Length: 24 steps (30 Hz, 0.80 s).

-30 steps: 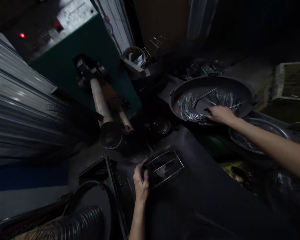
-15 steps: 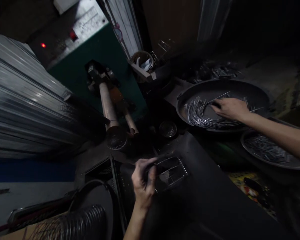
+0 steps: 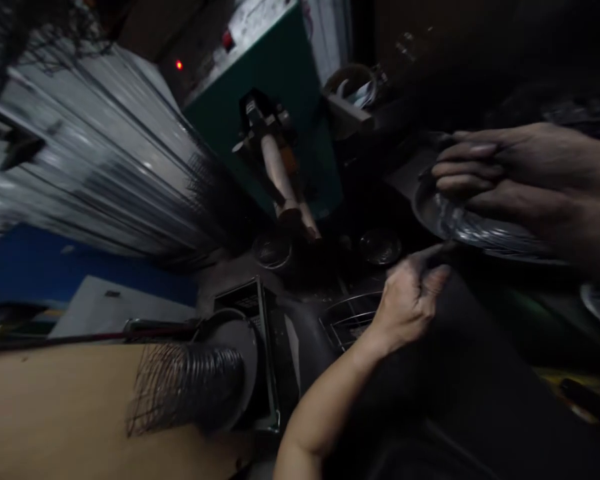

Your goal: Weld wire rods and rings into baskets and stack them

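Observation:
My right hand [image 3: 525, 173] is raised close to the camera, its fingers curled and pressed together. Whatever they may pinch is too dark and blurred to make out. Behind it, bent metal wires [image 3: 480, 233] lie in a round tray [image 3: 423, 203], mostly hidden by the hand. My left hand [image 3: 410, 300] is closed, thumb and forefinger pointing right, over the dark cloth on my lap [image 3: 460, 347]. Its contents, if any, do not show. A thin wire frame [image 3: 337, 330] sits just left of this hand, partly covered by the wrist.
A green machine [image 3: 300, 87] with thick rods [image 3: 277, 170] stands ahead. Stacked wire rings [image 3: 195, 380] are at lower left beside a cardboard-coloured surface [image 3: 55, 407]. A dark crate [image 3: 267, 360] and a small round dish [image 3: 380, 247] stand nearby.
My right hand has left the tray of wires and come up closer to the camera. My left hand has shifted right, past the wire frame. The view has swung left.

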Motion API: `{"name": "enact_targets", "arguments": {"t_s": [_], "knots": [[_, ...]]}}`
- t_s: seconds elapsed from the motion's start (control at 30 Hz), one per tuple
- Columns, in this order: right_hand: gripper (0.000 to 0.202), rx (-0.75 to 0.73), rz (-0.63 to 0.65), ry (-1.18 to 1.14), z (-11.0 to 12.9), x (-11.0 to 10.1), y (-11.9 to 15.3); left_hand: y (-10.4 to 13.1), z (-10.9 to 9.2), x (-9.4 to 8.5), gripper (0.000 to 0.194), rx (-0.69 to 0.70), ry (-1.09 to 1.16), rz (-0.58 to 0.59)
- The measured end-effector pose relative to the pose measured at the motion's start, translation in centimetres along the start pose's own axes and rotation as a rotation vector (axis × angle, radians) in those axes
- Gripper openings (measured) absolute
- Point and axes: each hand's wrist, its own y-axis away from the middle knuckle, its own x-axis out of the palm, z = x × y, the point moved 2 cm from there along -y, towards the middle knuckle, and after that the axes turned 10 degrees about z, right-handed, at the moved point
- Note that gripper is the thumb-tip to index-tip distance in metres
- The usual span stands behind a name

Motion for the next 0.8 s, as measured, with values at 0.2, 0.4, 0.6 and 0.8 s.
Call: {"name": "enact_targets", "arguments": {"t_s": [0.2, 0.4, 0.6, 0.8], "knots": [[0.038, 0.029, 0.005, -0.296, -3.3, 5.9, -1.7, 3.6, 2.6, -2.8, 0.031, -0.197, 0.082, -0.215], [0.013, -0.014, 0.126, 0.596, -12.3, 7.0, -0.7, 4.7, 3.8, -4.5, 0.033, -0.274, 0.068, -0.235], [0.024, 0.329, 0.328, 0.544, -15.7, 7.6, -2.5, 12.2, 7.4, -5.8, 0.086, -0.182, -0.32, -0.264], [0.029, 0.325, 0.279, 0.419, -16.1, 8.2, -2.9, 12.7, 13.2, -4.0, 0.099, -0.159, -0.295, -0.359]]}}
